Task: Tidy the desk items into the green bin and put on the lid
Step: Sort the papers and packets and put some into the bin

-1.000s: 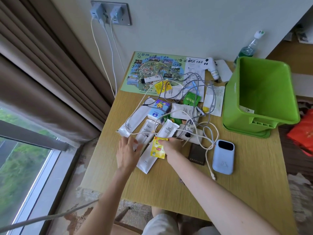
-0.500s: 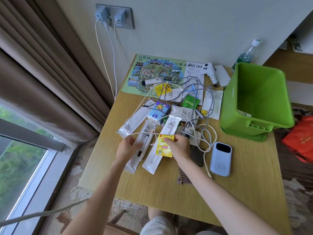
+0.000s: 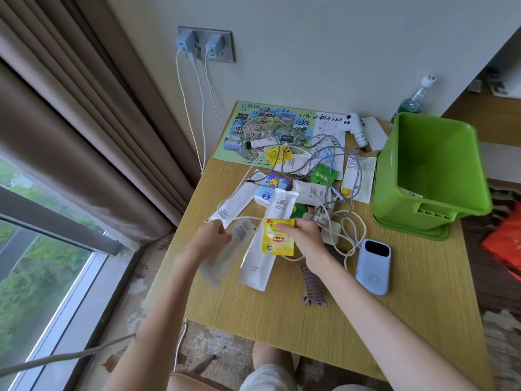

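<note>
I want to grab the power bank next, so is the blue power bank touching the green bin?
Apart. The head view shows bare wooden desk between the blue power bank and the green bin.

Glossy plastic green bin (image 3: 439,198) on a matt wood-grain desk (image 3: 423,306)

Brown curtain (image 3: 84,131) beside daylit window (image 3: 42,277), white wall (image 3: 310,46).
</note>
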{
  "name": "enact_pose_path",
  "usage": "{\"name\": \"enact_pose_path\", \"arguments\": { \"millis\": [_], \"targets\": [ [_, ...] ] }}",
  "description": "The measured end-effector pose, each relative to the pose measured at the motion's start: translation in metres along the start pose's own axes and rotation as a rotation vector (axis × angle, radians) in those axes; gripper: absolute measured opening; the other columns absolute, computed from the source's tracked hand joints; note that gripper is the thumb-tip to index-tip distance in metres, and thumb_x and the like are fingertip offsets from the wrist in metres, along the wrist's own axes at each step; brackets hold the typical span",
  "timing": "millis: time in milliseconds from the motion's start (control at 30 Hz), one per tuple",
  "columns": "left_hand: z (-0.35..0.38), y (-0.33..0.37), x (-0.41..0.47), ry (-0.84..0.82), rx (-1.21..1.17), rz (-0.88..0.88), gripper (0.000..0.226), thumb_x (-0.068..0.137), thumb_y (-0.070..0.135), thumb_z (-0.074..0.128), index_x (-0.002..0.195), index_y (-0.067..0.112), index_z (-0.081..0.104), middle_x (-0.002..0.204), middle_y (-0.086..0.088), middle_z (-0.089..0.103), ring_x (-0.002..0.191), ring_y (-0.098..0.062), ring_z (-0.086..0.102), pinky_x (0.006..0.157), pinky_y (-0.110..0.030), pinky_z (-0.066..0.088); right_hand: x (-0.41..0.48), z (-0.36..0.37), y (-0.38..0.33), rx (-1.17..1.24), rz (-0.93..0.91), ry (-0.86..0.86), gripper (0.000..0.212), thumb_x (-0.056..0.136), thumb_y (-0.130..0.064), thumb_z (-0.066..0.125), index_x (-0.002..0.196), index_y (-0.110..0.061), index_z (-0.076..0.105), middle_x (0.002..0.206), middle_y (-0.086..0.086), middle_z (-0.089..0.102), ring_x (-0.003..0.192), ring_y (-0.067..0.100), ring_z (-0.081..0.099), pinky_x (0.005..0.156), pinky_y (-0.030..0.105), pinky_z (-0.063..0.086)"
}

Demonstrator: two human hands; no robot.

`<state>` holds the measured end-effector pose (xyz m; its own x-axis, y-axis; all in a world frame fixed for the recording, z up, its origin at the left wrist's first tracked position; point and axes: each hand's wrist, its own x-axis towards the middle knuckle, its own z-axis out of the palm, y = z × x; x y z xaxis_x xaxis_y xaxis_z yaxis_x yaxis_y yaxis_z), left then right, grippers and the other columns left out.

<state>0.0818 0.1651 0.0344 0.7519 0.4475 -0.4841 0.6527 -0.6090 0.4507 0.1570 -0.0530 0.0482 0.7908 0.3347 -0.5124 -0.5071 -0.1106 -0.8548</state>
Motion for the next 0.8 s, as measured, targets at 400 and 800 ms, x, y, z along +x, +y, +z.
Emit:
{"name": "enact_pose_path", "arguments": {
  "millis": [400, 800],
  "targets": [
    [-0.032, 0.039, -0.051, 0.121, -0.624, 0.185, 0.018, 0.099, 0.029, 0.051, 0.091, 0.013, 0.049, 0.076, -0.004, 0.061, 0.063, -0.019, 0.049, 0.06, -0.033, 0.039, -0.009, 0.036, -0.028, 0.256, -0.015, -0.122, 0.012, 0.086, -0.01, 0.07, 0.094, -0.002, 0.072, 0.084, 0.01, 0.076, 0.073, 0.018, 0.073, 0.059, 0.029, 0.059],
    [-0.01, 0.076, -0.046, 0.054, -0.76, 0.285, 0.033, 0.093, 0.019, 0.063, 0.119, 0.014, 0.044, 0.105, -0.009, 0.063, 0.069, -0.002, 0.066, 0.057, -0.017, 0.05, -0.006, 0.038, -0.044, 0.198, -0.17, 0.142, 0.047, 0.081, -0.013, 0.077, 0.117, -0.008, 0.048, 0.102, 0.003, 0.063, 0.083, 0.008, 0.064, 0.058, 0.013, 0.051]
  ]
}}
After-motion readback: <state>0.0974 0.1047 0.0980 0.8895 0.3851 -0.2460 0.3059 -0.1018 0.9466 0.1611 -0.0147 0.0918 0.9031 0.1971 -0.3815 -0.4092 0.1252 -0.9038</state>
